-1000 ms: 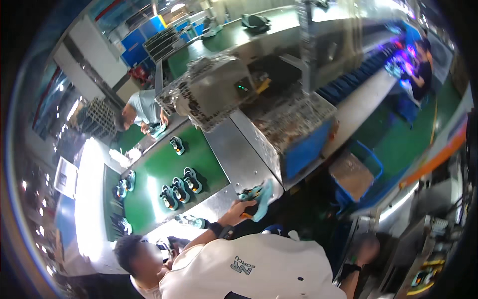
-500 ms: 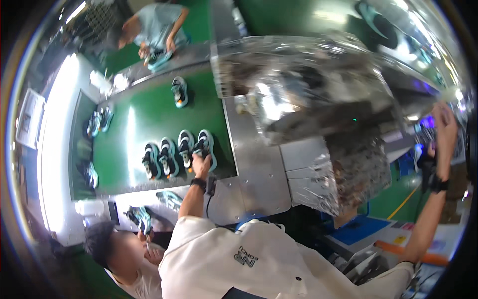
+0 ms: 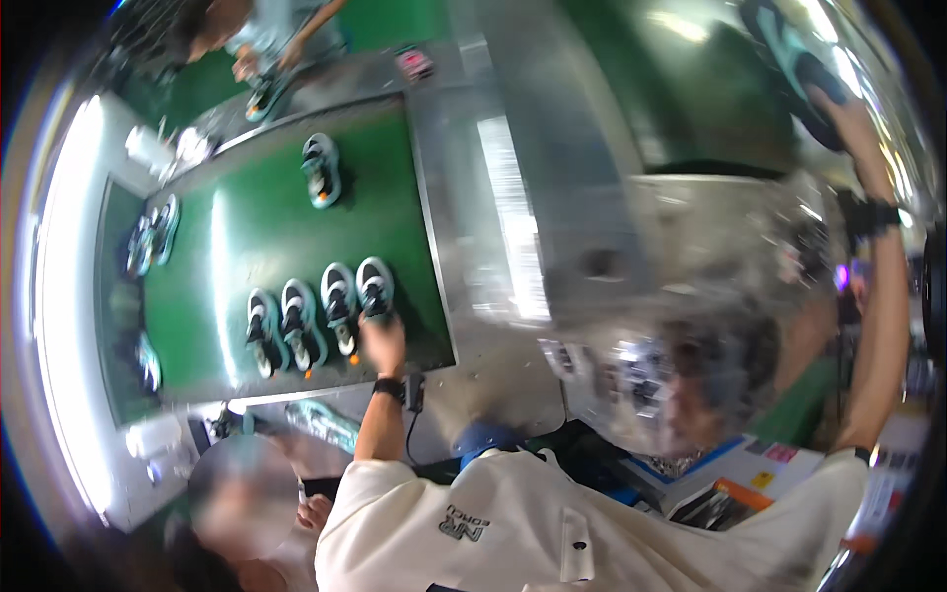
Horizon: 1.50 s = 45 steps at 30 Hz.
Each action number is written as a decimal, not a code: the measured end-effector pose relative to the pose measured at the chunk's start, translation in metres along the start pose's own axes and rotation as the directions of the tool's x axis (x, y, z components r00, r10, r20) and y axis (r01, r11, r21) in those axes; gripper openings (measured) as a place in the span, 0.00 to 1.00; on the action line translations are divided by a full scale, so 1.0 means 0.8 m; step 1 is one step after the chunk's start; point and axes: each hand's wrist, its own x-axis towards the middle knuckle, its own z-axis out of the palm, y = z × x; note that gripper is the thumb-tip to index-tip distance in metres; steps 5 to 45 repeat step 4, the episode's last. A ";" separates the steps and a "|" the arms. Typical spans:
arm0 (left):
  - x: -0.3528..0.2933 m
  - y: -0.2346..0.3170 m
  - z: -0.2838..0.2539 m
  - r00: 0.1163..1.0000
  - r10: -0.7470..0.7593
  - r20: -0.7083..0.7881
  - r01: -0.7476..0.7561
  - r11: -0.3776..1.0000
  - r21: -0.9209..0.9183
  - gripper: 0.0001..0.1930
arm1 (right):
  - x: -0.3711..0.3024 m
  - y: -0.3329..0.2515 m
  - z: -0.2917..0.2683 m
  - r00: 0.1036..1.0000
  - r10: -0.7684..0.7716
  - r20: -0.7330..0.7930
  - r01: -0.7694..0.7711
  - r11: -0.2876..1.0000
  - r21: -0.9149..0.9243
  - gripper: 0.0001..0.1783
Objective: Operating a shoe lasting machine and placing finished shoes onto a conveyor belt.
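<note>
My left hand (image 3: pixel 382 343) is closed around the near end of the rightmost sneaker (image 3: pixel 375 286) in a row on the green work surface (image 3: pixel 227 227). That sneaker is black and white with a pale teal sole. Just left of it stand a matching sneaker (image 3: pixel 340 306) and two more of the same kind. At the far right my right hand (image 3: pixel 850 123) is stretched out and grips the end of a dark sneaker (image 3: pixel 784 59) with a teal sole. Its fingertips are partly hidden by the shoe.
Crumpled clear plastic (image 3: pixel 681 375) lies over the right side of the metal bench (image 3: pixel 473 227). One sneaker (image 3: pixel 321 170) stands farther back, others (image 3: pixel 153 237) at the left edge. A co-worker (image 3: pixel 286 30) handles a shoe opposite; another person (image 3: pixel 237 493) is close at my left.
My right hand has swung forward to the dark sneaker at the far right. The plastic has shifted toward me, uncovering more bench. My left hand stays at the rightmost sneaker; the view has turned.
</note>
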 end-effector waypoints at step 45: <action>0.001 0.102 -0.071 0.774 0.603 0.192 -0.485 0.760 -0.432 0.50 | -0.088 -0.059 -0.034 0.992 -0.001 -0.127 -0.065 0.858 -0.510 0.40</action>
